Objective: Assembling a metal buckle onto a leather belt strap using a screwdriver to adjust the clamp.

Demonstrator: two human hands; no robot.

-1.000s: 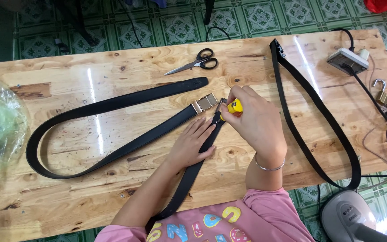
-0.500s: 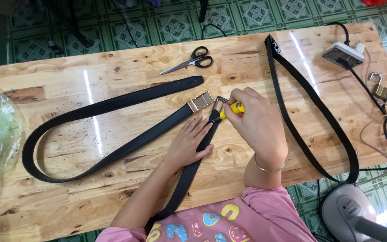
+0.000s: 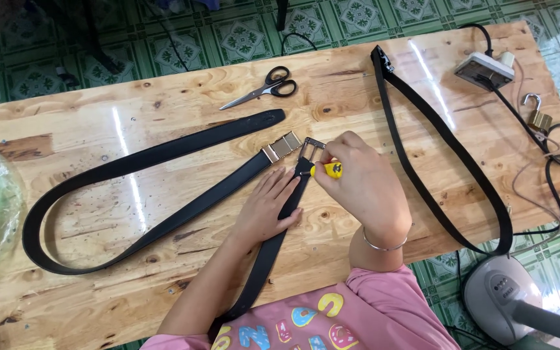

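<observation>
1. The left hand (image 3: 266, 210) lies flat, fingers spread, pressing a black leather belt strap (image 3: 273, 249) against the pale wooden table (image 3: 163, 155).
2. The right hand (image 3: 358, 188) pinches a small yellow-handled tool (image 3: 328, 170) at the strap's silver buckle frame (image 3: 312, 148).
3. A second black belt with a gold clasp (image 3: 282, 146) loops across the table's left half.
4. Black-handled scissors (image 3: 264, 89) lie above, well apart.

Landmark was the buckle (image 3: 312, 150) on the table (image 3: 163, 304); scissors (image 3: 264, 89) lay behind it; looped belt (image 3: 137, 194) to its left; second belt (image 3: 442, 155) to its right; power strip (image 3: 484, 70) and padlock (image 3: 538, 115) farther right.
</observation>
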